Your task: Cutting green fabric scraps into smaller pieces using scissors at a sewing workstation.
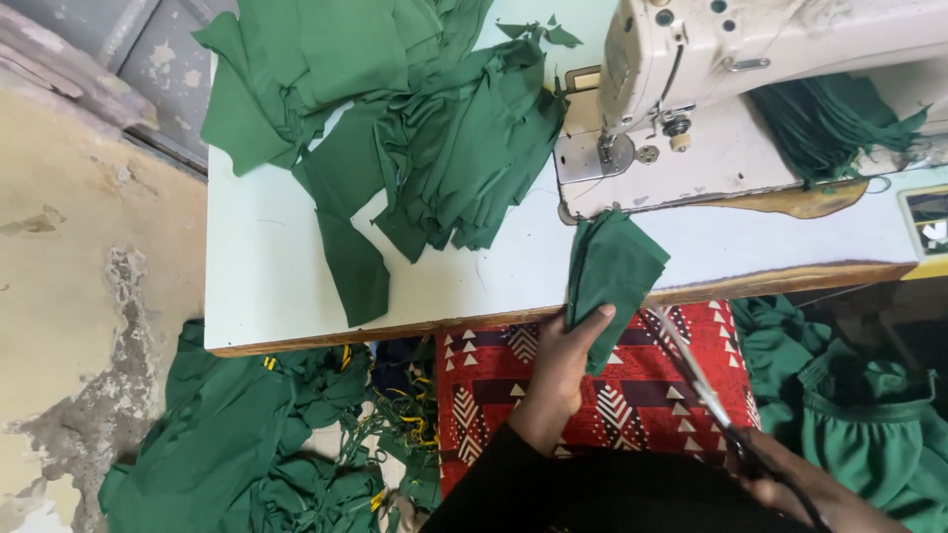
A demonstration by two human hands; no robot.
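So I've got my left hand (561,367) pinching a folded green fabric piece (610,266) at its bottom edge, thumb on top and fingers underneath, right where it hangs over the front edge of the sewing table (267,266). The piece lies half on the tabletop and half off it, just in front of the needle plate of the cream sewing machine (691,89). My right hand (820,489) is down at the lower right with its fingers clenched through the handles of a pair of scissors (696,380), blades pointing up and to the left toward the bottom corner of that fabric piece; the tips look just beside it, though I can't tell if they're actually touching the cloth. Across the left and middle of the table there's a messy heap of cut green pieces (425,109), with one long strip (355,257) trailing down toward the front edge. More green fabric is bunched behind the machine on the right (829,118). Under the table there's a red patterned cloth (612,385) with white triangles, sitting across my lap area, and piles of green garments on the floor to both sides, left (247,434) and right (859,415), the left one mixed with some yellow trim.
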